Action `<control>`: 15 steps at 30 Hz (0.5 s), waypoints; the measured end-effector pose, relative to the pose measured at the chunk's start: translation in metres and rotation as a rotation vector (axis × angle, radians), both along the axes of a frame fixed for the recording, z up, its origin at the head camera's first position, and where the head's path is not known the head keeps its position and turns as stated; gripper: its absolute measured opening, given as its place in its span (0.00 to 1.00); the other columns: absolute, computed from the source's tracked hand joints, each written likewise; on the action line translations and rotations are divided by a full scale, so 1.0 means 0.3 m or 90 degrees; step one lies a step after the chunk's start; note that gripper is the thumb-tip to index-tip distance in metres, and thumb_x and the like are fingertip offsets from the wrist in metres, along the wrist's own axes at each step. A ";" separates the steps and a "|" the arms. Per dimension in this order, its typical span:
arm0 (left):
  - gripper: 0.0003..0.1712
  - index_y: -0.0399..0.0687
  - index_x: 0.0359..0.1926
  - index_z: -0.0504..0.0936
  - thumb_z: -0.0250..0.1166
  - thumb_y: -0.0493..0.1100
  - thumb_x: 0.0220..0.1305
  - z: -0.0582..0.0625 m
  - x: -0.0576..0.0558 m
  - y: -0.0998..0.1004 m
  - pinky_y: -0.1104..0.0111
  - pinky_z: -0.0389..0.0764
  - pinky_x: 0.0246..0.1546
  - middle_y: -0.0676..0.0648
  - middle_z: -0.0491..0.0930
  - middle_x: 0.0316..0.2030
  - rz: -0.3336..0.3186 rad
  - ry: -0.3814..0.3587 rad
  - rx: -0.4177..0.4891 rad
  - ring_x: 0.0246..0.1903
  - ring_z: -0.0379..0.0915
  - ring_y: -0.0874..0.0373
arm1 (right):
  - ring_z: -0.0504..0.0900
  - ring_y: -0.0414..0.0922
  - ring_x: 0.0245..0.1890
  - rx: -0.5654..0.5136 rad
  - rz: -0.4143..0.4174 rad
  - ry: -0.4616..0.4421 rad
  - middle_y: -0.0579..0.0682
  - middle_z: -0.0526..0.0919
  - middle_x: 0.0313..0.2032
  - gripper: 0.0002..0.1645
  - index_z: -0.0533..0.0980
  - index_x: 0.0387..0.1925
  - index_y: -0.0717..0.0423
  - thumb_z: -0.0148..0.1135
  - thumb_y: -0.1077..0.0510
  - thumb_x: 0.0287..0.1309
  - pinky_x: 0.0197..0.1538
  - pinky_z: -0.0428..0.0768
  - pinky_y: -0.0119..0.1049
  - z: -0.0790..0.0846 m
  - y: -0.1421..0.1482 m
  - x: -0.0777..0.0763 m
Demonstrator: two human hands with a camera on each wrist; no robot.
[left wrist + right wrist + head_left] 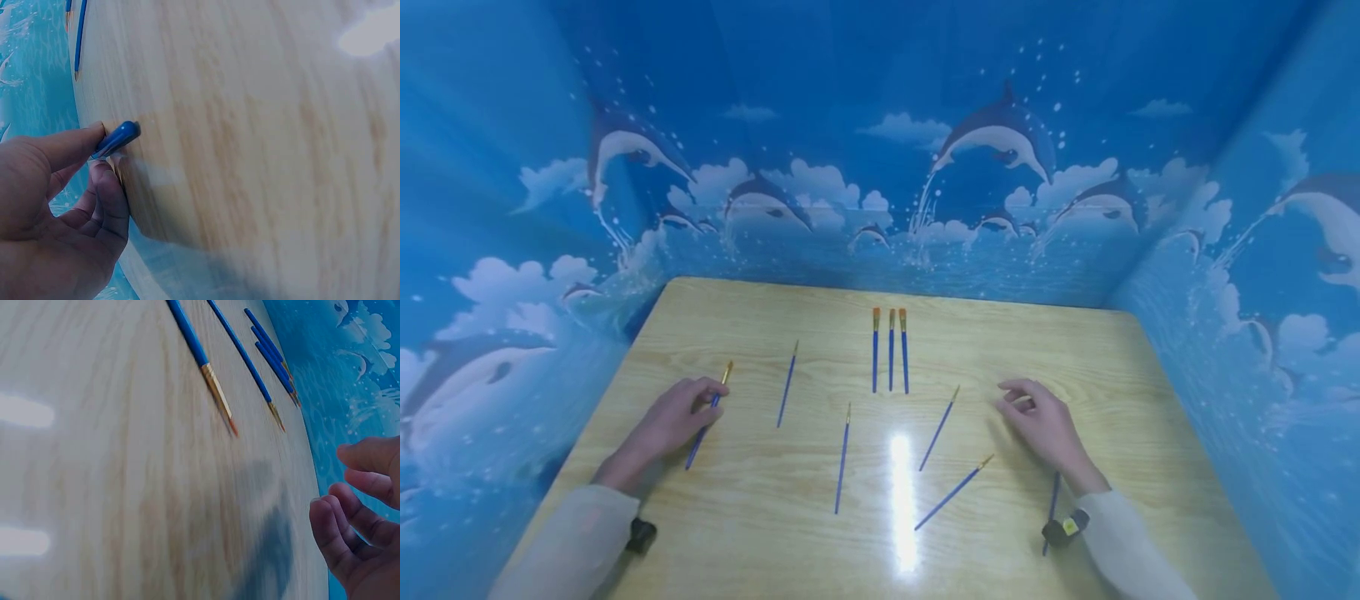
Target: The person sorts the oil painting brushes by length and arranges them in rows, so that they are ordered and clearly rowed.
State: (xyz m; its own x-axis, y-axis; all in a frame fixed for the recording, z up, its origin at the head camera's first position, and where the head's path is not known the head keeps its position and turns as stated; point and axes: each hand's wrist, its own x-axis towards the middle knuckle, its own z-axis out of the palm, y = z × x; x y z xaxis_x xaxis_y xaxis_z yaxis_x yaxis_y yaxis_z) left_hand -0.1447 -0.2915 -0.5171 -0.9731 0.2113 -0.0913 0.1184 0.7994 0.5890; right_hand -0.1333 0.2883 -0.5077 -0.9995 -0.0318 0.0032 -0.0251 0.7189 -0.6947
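Note:
On the left side of the table, my left hand (676,419) pinches a blue-handled paintbrush (697,448) between thumb and fingers, its bristle end pointing away. The left wrist view shows the blue handle end of that paintbrush (119,139) sticking out of the grip. My right hand (1039,419) hovers over the right side with loosely bent fingers and holds nothing. Nearest to it lie two slim paintbrushes, one steep (938,429) and one slanted (953,493). Another paintbrush (1052,508) lies partly hidden under the right wrist.
Three flat paintbrushes (891,350) lie side by side at the table's far middle. Two thin paintbrushes, one left (787,387) and one central (842,458), lie apart. The wooden table (760,533) is bordered by dolphin-print walls (820,100). A light glare crosses the front middle.

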 end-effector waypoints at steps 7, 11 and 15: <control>0.18 0.35 0.59 0.84 0.71 0.35 0.71 0.008 0.002 0.005 0.35 0.80 0.57 0.33 0.85 0.49 -0.006 0.006 0.005 0.52 0.81 0.34 | 0.88 0.46 0.48 0.020 0.020 0.007 0.52 0.89 0.48 0.21 0.82 0.62 0.55 0.70 0.52 0.74 0.52 0.84 0.28 -0.014 0.081 0.065; 0.19 0.35 0.60 0.84 0.71 0.36 0.71 0.007 0.000 0.004 0.35 0.80 0.57 0.33 0.84 0.49 -0.006 0.003 0.001 0.52 0.80 0.34 | 0.86 0.40 0.46 0.030 0.021 -0.004 0.49 0.89 0.46 0.19 0.83 0.60 0.54 0.71 0.51 0.74 0.51 0.84 0.27 -0.021 0.127 0.098; 0.19 0.35 0.60 0.84 0.70 0.36 0.72 0.003 0.000 0.002 0.35 0.79 0.58 0.33 0.84 0.50 -0.003 -0.004 -0.002 0.53 0.80 0.33 | 0.84 0.35 0.43 0.034 0.019 -0.023 0.49 0.88 0.46 0.19 0.83 0.59 0.54 0.71 0.52 0.73 0.48 0.84 0.27 -0.021 0.163 0.125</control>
State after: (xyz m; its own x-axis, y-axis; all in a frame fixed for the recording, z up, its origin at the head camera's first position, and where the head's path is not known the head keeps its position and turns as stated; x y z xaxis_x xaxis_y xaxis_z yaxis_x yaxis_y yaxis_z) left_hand -0.1447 -0.2907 -0.5163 -0.9716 0.2155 -0.0973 0.1187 0.8004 0.5876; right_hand -0.0956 0.3371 -0.5139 -0.9975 -0.0602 -0.0359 -0.0219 0.7546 -0.6558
